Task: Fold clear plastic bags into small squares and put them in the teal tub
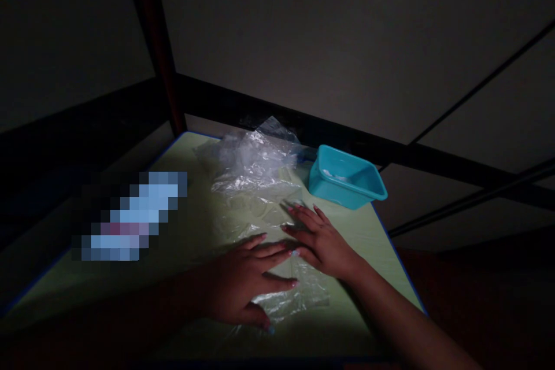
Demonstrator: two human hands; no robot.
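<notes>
My left hand [243,283] lies with fingers spread on a clear plastic bag [295,295] in the lower middle of the view. Just to its right, my right hand [321,243] rests flat on the same plastic, fingers apart, its fingertips close to those of the left. Neither hand grips anything. Beyond them a heap of crumpled clear plastic [255,156] sits near the table's far edge. A turquoise tub [336,188] stands to the right of the heap, with something small and whitish inside.
The pale green table [182,243] has a blue edge. On its left lies a pixelated bluish object [139,214] that I cannot make out. A light wall [303,40] with dark strips rises behind the table, and the surroundings are dark.
</notes>
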